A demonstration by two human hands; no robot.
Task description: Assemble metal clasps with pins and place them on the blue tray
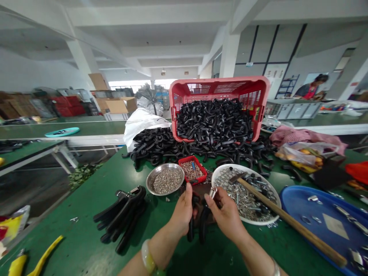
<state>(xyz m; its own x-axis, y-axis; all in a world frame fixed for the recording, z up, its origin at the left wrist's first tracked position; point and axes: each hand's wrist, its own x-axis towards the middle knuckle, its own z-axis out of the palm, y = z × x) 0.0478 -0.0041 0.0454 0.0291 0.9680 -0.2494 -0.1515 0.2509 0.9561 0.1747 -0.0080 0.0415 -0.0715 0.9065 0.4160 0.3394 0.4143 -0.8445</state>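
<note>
My left hand (181,212) is closed around a black plastic handle (191,229), its thumb pointing up. Close beside it, a second black handle (203,226) hangs down between my hands; whether the two are joined is hidden. Between the thumb and fingers of my right hand (228,216) is a shiny coiled metal spring (213,192). Just beyond my hands stand a steel bowl (149,184) of small metal parts and a small red tray (204,178) of pins. Several black hand grippers with springs (123,211) lie in a pile to the left.
A red crate (220,81) of black handles lies tipped at the back, with more handles spilling around it. On the right, a hammer (299,224) rests across a white basin (277,193) of metal parts, beside a blue tray (296,191). Yellow-handled pliers (46,255) lie front left. A person (312,88) works far right.
</note>
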